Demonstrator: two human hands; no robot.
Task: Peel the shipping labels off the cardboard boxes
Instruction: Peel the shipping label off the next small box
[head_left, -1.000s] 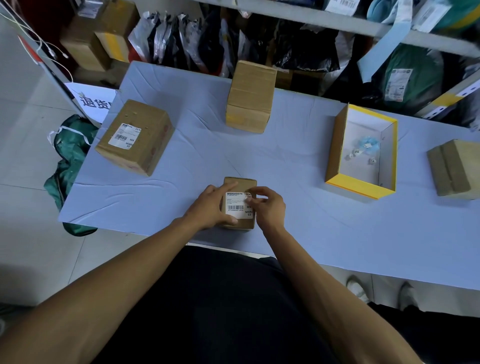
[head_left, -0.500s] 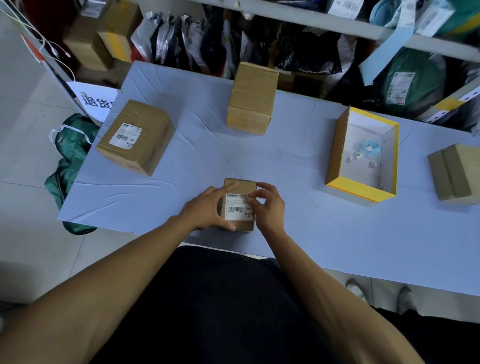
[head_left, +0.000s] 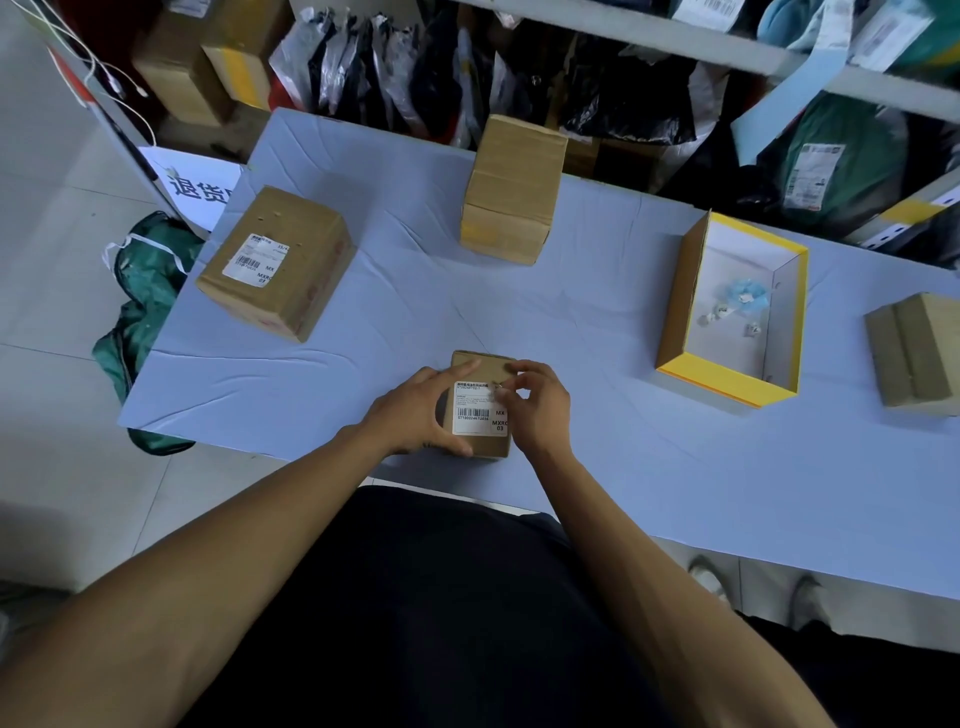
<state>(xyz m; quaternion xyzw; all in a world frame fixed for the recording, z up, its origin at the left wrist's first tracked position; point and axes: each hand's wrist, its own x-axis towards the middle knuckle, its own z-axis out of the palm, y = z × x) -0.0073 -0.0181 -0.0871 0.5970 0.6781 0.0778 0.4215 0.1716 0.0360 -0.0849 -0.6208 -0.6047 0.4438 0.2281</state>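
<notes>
Small box sits at the worktop's near edge, white label on top. Left hand grips its left side, fingers curled round. Right hand fingers pinch the label's top-right corner.

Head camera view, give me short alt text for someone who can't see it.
A person's left hand steadies a small cardboard box on a blue-covered table while the right hand picks at the top right corner of its shipping label.

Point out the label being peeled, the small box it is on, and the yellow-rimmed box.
Label (head_left: 474, 413), head view, barcode area.
Small box (head_left: 480, 362), head view, bare top above label.
Yellow-rimmed box (head_left: 727, 391), head view, near yellow wall.
</notes>
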